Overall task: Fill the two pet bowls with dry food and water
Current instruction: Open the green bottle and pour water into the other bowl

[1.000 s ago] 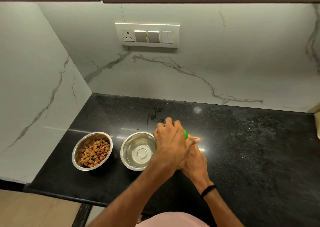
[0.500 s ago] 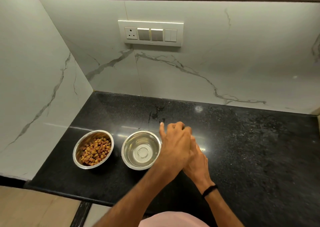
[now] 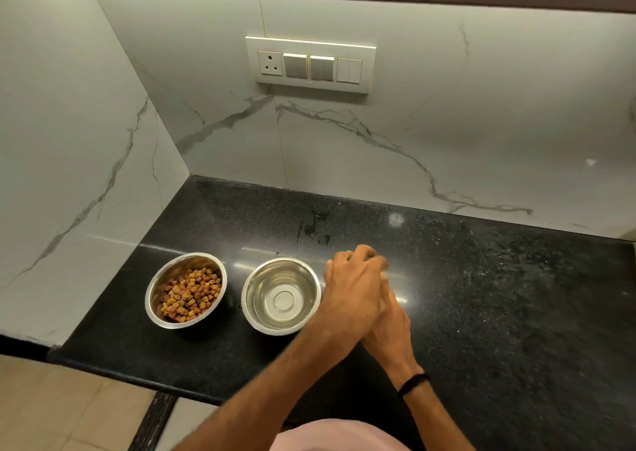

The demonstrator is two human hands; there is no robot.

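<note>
Two steel pet bowls stand side by side on the black counter. The left bowl holds brown dry kibble. The right bowl holds clear water. Just right of the water bowl, my left hand lies over my right hand, with its fingers curled down near the bowl's right rim. Whatever is between or under the hands is hidden. A black band sits on my right wrist.
White marble walls close the counter at the back and left, meeting in a corner behind the bowls. A switch and socket panel is on the back wall, under dark cabinets. The counter's front edge drops to a tiled floor.
A green object showed between my hands one second ago; it is now covered. Both hands have stayed together right of the water bowl, the left fingers shifting slightly forward.
</note>
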